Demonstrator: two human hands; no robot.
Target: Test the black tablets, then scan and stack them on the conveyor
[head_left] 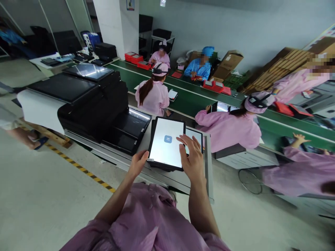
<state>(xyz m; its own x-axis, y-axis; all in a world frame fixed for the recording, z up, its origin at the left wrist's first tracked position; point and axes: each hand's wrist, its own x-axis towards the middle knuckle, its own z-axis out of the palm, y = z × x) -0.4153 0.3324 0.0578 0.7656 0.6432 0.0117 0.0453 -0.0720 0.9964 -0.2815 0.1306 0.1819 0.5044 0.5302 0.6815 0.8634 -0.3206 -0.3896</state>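
A tablet [165, 143] with a lit white screen and a small blue icon lies on top of a short stack on the grey workbench [193, 181]. My left hand [138, 163] grips its near left corner, thumb on the edge. My right hand [191, 156] hovers over the tablet's right side with fingers spread, fingertips touching or just above the screen. A second lit tablet [195, 136] peeks out behind my right hand.
Stacks of black tablets [94, 104] fill the bench to the left, with more dark screens [131, 129] beside them. Several people in pink coats sit along a green conveyor line [188, 97]. Cardboard boxes [230, 62] stand at the back wall. Yellow-black floor tape [81, 169] runs left.
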